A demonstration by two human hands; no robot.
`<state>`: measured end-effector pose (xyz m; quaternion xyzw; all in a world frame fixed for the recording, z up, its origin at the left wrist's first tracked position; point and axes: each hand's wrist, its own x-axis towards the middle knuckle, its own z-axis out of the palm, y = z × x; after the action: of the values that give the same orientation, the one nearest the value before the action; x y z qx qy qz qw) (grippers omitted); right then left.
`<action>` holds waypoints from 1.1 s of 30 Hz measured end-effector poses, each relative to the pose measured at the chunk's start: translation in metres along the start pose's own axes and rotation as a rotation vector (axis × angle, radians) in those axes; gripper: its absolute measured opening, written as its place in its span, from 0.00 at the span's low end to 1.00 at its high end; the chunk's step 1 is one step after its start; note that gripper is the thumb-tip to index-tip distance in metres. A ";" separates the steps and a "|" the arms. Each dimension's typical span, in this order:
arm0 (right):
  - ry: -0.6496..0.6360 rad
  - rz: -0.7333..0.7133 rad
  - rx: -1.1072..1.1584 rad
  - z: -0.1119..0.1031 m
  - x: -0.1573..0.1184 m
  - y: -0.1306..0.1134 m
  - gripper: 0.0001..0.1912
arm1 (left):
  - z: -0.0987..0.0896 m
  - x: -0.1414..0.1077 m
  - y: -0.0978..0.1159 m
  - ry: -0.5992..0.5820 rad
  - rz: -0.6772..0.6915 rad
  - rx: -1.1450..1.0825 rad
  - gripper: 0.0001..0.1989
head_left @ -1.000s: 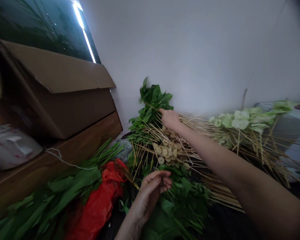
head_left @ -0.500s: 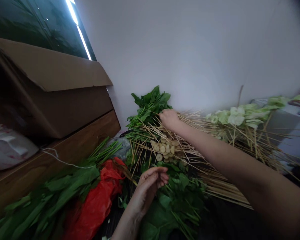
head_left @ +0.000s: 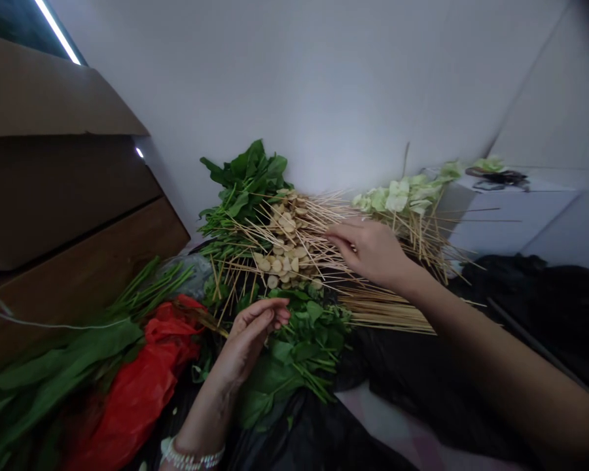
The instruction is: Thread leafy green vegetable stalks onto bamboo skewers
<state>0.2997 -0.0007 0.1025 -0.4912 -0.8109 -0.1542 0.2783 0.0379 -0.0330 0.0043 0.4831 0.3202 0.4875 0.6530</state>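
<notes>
My left hand (head_left: 255,324), a beaded bracelet (head_left: 191,458) on its wrist, hovers over leafy greens (head_left: 309,340) near the middle. Its fingers curve loosely with nothing visible in them. Farther right, my right hand (head_left: 370,252) is over the wooden skewers, thumb and index finger close to each other; I see nothing between them. Left of its fingertips lies a pile of pale round slices (head_left: 282,261) threaded on skewers. Below that hand rests a bundle of bare wooden skewers (head_left: 387,309). Behind the slices are skewered green leaves (head_left: 250,176).
Skewered pale green leaves (head_left: 407,195) lie against the wall at right, near a white box (head_left: 515,216). A red plastic bag (head_left: 142,379) and long greens lie at left, beside a wooden board (head_left: 103,261) and cardboard box (head_left: 53,190). Black plastic (head_left: 535,294) spreads at right.
My right hand has moved right, away from the piled slices and leaves, to over the skewer sticks. The left hand keeps its curved pose. The view has shifted to the right.
</notes>
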 end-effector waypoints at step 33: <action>-0.712 0.268 -0.024 0.034 -0.110 0.031 0.09 | 0.000 0.002 0.000 0.009 0.043 0.237 0.14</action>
<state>0.3562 -0.0464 0.0082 -0.6189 -0.7836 0.0545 -0.0091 0.0390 -0.0314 0.0043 0.5615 0.3682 0.4625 0.5790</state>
